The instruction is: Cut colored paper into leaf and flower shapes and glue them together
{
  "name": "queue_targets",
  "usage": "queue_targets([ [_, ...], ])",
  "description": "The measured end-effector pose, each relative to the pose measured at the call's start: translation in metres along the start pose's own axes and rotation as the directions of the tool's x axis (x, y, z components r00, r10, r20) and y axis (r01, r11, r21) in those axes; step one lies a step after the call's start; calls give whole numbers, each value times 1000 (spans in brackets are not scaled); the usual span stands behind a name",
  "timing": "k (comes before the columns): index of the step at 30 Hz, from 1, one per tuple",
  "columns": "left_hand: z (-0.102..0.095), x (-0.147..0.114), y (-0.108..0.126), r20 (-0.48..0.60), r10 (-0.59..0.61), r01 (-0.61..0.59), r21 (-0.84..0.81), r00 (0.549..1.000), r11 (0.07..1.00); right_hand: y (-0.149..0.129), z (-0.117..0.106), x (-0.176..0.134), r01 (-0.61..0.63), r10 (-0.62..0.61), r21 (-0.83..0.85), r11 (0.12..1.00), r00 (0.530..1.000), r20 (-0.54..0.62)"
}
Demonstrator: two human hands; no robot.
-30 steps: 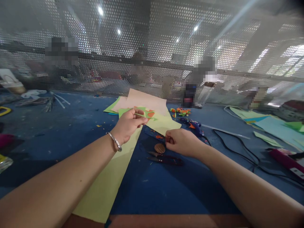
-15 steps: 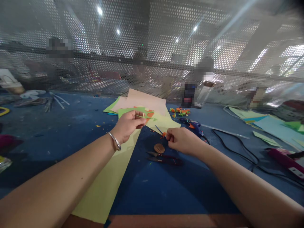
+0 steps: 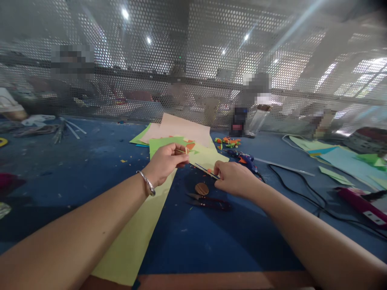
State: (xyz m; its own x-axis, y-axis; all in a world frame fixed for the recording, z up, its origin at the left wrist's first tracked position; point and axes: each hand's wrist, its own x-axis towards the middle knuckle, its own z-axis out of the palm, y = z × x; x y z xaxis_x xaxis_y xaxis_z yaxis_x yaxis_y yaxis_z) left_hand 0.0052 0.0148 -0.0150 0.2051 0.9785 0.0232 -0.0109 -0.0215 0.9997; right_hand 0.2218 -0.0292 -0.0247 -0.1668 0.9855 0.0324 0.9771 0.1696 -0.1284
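My left hand [image 3: 167, 161], with a silver bracelet at its wrist, is closed in a pinch over the sheets. A small pale strip [image 3: 186, 150] shows at its fingertips. My right hand [image 3: 234, 177] is closed around the end of a thin stick [image 3: 206, 169], which looks part dark blue and part pale and slants toward the left hand. A small orange piece [image 3: 209, 170] shows beside the stick. Below the hands lie a round brown disc [image 3: 202, 188] and dark-handled thread snips [image 3: 210, 202], both untouched.
Green sheets [image 3: 163, 141], pink sheets [image 3: 184, 129] and a long yellow-green sheet [image 3: 136, 237] lie on the blue table. To the right are orange-and-green paper pieces [image 3: 231, 141], a blue glue gun [image 3: 246, 160], a clear rod [image 3: 286, 166], a black cable [image 3: 298, 188] and a magenta power strip [image 3: 359, 205].
The stick in my right hand has turned to a flatter slant and shows more of its length. Both hands have shifted slightly right. The snips and disc lie as before.
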Motion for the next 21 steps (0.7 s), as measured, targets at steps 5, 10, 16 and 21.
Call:
queue_targets([
  [5, -6, 4, 0, -27, -69, 68, -46, 997, 997, 5, -7, 1, 47, -31, 209, 977, 997, -76],
  [10, -8, 6, -3, 29, -99, 100, -34, 995, 994, 12, -10, 3, 133, -53, 486, 864, 983, -175],
  [16, -6, 4, -3, 114, -141, 141, 10, 983, 990, 9, -14, 0, 273, -133, 670, 691, 958, -253],
  [21, -4, -3, 2, 245, -215, 211, 43, 945, 977, 7, -12, -1, 295, -188, 647, 703, 954, -231],
])
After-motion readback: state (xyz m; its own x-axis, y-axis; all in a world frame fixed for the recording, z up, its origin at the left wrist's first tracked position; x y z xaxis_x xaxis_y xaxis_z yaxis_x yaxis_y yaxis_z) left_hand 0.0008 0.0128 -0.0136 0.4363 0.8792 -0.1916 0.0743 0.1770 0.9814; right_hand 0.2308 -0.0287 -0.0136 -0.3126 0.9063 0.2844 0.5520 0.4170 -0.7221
